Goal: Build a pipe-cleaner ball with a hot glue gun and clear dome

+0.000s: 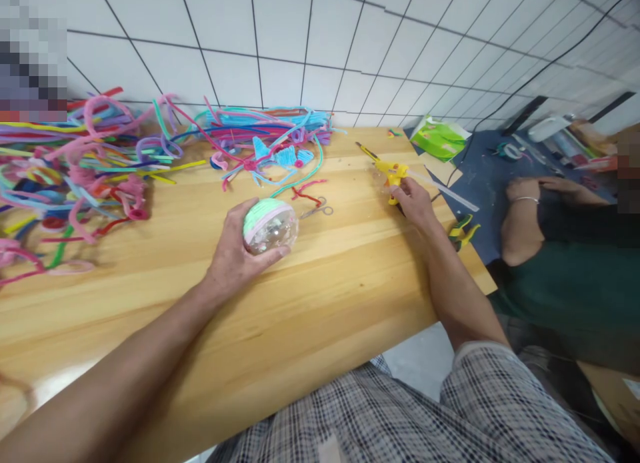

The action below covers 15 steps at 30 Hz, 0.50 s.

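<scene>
My left hand [233,246] is wrapped round a clear plastic ball [280,231] over the middle of the wooden table. Mint-green and pale pink pipe cleaner [260,221] covers the ball's upper left part; the rest is see-through. Farther right, my right hand [415,199] grips the handle of a yellow hot glue gun [393,171]. A clear glue stick or strip [445,188] lies behind that hand. Just beyond the ball are small scissors [320,208] and a bent red pipe cleaner [307,193].
Heaps of coloured pipe cleaners [100,163] cover the table's left and back. A utility knife [367,149] lies past the glue gun. Rightward are a green packet [440,139], yellow-handled pliers [464,233] and another person's arm [523,216] on a blue surface. A tiled wall [280,49] borders the back.
</scene>
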Each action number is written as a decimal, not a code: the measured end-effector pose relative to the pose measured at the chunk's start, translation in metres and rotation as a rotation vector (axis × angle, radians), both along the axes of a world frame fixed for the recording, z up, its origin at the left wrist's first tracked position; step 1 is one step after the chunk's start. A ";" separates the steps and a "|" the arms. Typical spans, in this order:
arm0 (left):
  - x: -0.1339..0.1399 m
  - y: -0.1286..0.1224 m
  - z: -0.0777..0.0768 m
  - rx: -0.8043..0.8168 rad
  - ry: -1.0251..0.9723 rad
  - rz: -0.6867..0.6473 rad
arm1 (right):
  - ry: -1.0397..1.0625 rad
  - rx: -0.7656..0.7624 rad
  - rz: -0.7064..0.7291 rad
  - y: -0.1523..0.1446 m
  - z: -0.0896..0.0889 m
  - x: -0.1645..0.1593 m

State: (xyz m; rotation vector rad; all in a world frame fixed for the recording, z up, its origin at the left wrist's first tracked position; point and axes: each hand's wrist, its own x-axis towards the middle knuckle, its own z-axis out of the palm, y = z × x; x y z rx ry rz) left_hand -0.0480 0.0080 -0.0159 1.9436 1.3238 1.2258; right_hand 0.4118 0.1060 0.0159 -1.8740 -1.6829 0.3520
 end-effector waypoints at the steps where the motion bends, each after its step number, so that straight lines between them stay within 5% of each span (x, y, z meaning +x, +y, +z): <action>1: 0.000 0.000 0.000 0.000 0.001 0.002 | -0.009 0.000 -0.003 -0.001 0.001 -0.001; 10: 0.001 -0.001 0.003 -0.043 -0.015 -0.011 | -0.208 -0.064 -0.031 0.004 0.009 -0.003; 15: 0.003 0.001 -0.001 0.013 -0.024 -0.010 | -0.379 -0.073 -0.161 -0.026 0.029 -0.014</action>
